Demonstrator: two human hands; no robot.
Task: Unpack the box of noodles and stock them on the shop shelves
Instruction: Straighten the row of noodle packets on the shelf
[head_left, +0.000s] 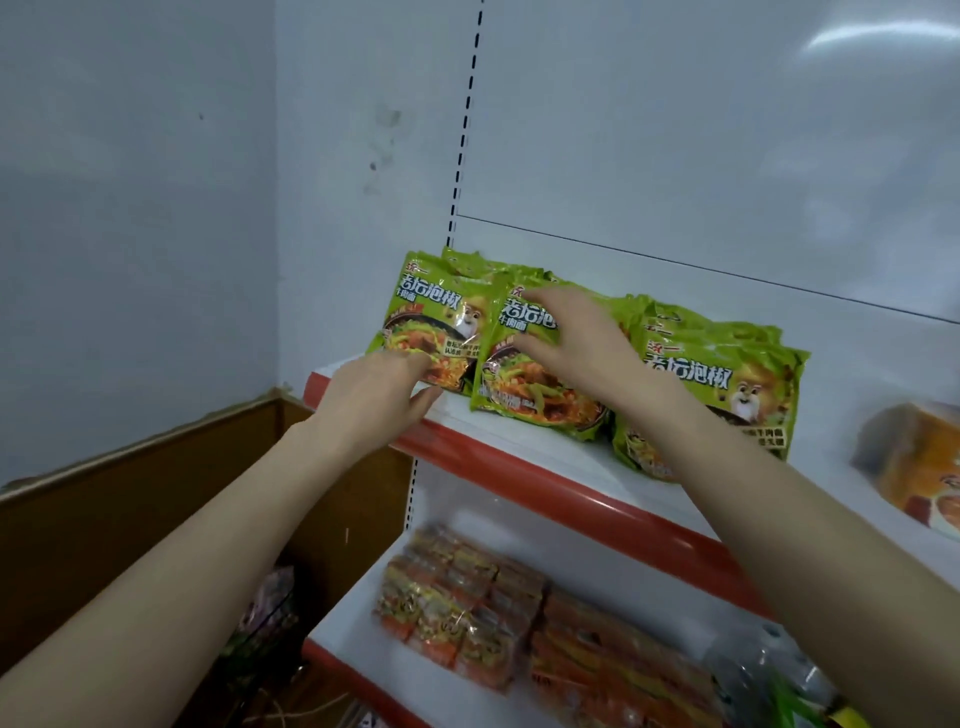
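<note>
Shelf: a white upper shelf (613, 470) with a red front lip stood against a pale back panel.
Noodles: green noodle packets sat in a row on that shelf, leaning back, with more packets behind them.
Left hand (376, 397): it reached up to the leftmost packet (423, 312), fingers together on its lower corner and thumb just beneath, near the shelf lip. Whether it pinched the packet could not be told.
Right hand (569, 345): it lay flat on the face of the middle packet (524, 400), with fingers straight and spread apart.
Right-hand packets (727, 382): a stack stood just beside the middle packet, partly behind the right forearm.
Box: a brown cardboard box (130, 493) stood to the left, lower than the shelf.
Lower shelf (353, 608): it held orange wrapped packs (462, 613).
Far right: a blurred orange package (914, 467) rested on the upper shelf.
</note>
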